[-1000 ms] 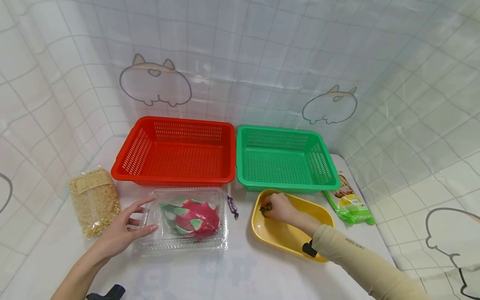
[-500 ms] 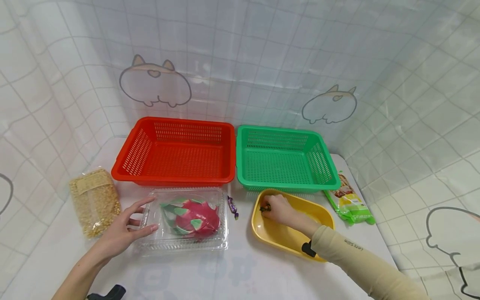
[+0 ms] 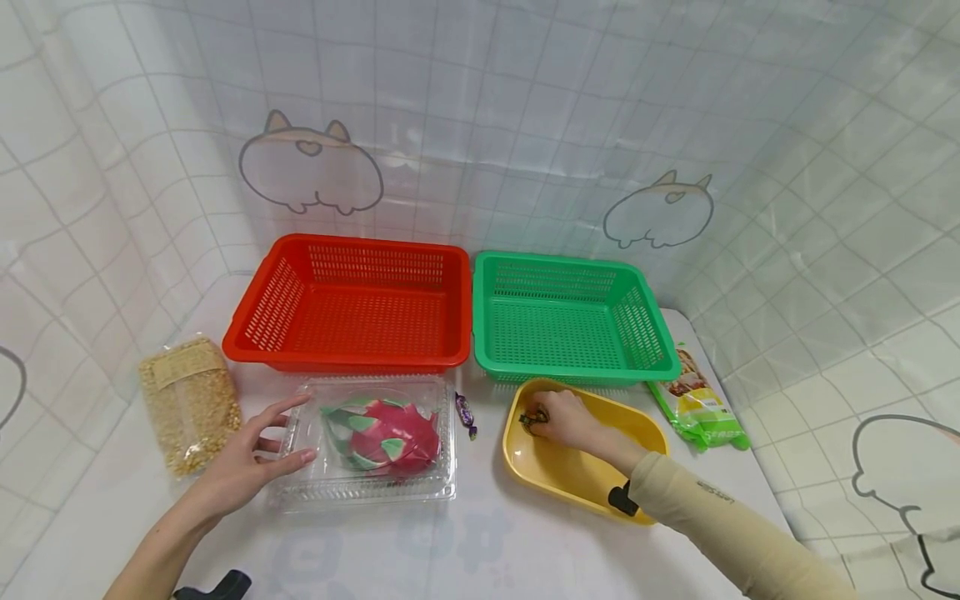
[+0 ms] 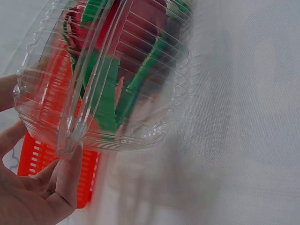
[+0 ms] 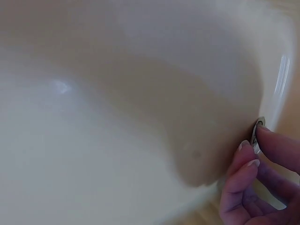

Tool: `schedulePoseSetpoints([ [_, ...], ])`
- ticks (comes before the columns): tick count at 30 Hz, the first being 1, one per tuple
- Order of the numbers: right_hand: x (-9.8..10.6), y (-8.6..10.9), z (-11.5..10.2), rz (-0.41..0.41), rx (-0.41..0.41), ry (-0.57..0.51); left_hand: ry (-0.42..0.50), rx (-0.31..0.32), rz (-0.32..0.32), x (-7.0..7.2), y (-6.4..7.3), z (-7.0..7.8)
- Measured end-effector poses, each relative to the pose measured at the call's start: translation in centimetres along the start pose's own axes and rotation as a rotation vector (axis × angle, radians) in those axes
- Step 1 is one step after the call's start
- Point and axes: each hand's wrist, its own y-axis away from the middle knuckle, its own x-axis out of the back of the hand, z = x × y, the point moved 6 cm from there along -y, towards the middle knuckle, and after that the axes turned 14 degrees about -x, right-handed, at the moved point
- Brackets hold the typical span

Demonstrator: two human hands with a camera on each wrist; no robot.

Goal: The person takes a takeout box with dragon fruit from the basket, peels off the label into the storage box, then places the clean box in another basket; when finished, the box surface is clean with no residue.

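My left hand [image 3: 243,454] spreads its extended fingers along the left side of a clear plastic clamshell box [image 3: 315,479]. In the left wrist view, the thumb [image 4: 69,176] touches the corner of the box's lip. Inside the box lies a pink dragon fruit [image 3: 397,437] with green scales. My right hand [image 3: 566,417] reaches into a yellow oval tub [image 3: 525,467] and pinches a small dark wrapped candy [image 3: 532,419] near the tub's left wall. Only a sliver of the candy [image 5: 258,126] shows between thumb and fingertips in the right wrist view.
A red basket [image 3: 345,367] and a green basket [image 3: 577,375] stand side by side at the back. A purple wrapped candy [image 3: 466,415] lies between box and tub. A bag of yellow kernels [image 3: 187,408] lies far left, a green food packet [image 3: 697,404] right.
My right hand has shifted slightly right within the tub, turning the candy a little in its pinch. The left hand has stayed still at the box.
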Motion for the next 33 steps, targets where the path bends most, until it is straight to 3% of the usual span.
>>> schedulePoseSetpoints([
  [9,-0.1,0.1,1.0,-0.040,-0.043,-0.008,0.004,-0.001,-0.001,0.0,0.0,0.0],
  [25,-0.1,0.2,2.2,-0.035,0.001,-0.037,-0.013,-0.004,-0.006,-0.1,0.1,-0.3],
  [33,0.1,0.3,2.5,-0.078,-0.011,-0.075,-0.015,0.002,-0.008,0.0,0.0,-0.3],
])
